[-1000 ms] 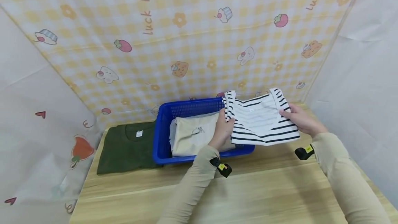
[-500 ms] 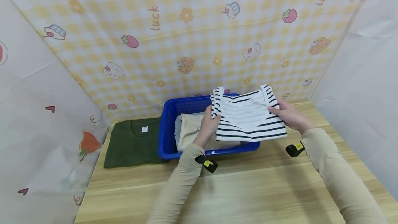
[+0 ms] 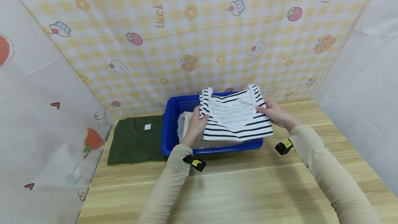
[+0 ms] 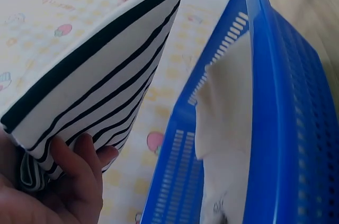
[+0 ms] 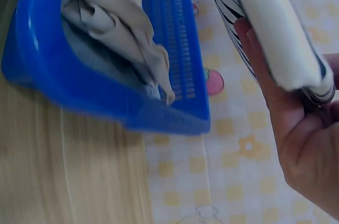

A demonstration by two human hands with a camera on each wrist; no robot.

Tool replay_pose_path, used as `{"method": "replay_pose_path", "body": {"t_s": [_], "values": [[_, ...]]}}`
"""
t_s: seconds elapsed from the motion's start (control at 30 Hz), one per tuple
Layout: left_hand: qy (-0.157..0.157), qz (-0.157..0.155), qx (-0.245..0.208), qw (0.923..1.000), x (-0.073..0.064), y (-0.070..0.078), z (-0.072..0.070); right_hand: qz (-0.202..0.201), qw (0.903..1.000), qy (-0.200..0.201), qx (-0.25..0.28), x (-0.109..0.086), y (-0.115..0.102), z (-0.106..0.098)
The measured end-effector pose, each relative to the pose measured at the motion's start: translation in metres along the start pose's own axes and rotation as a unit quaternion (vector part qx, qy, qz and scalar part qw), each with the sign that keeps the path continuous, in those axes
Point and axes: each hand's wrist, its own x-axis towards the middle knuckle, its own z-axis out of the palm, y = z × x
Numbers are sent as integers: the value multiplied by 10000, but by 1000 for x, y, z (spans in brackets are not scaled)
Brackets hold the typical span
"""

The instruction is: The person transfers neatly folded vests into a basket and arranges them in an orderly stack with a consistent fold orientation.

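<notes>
A folded white shirt with black stripes (image 3: pixel 237 132) is held up over the blue basket (image 3: pixel 166 130), its wide neckline facing up. My left hand (image 3: pixel 196 125) grips its left edge, thumb on top and fingers underneath, as the left wrist view shows with the left hand (image 4: pixel 74 176). On the opposite edge, my right hand (image 3: pixel 278 113) pinches the cloth between thumb and fingers. Inside the basket lie a folded cream garment (image 4: pixel 228 97) and a grey one (image 5: pixel 100 54) beneath it, partly hidden by the striped shirt in the head view.
A folded dark green T-shirt (image 3: pixel 136 144) lies on the wooden table (image 3: pixel 236 189), left of the basket. Behind stands a yellow checked cloth backdrop (image 3: pixel 217 34). White sheets (image 3: pixel 370 78) hang at both sides.
Both hands have moved left with the striped shirt, bringing it further over the basket. More of the cream garment is covered in the head view. The head view has shifted slightly.
</notes>
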Motion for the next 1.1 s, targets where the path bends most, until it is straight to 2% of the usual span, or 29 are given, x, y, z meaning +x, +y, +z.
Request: {"method": "replay_pose_path", "body": {"t_s": [0.23,0.47,0.67,0.93,1.1], "values": [[196,4,147,9997,0,-5,-18,-48,9999,-75,-65,13,-3,15],[304,-60,324,9990,0,-10,-32,79,9999,-58,-101,22,-5,30],[456,-166,645,9967,-1,-18,-40,166,9997,-118,-164,30,-2,40],[385,-400,578,9968,0,-31,-48,222,9992,-159,-277,37,4,53],[463,-389,583,9965,1,-38,-54,187,9991,-311,-218,41,6,60]]}}
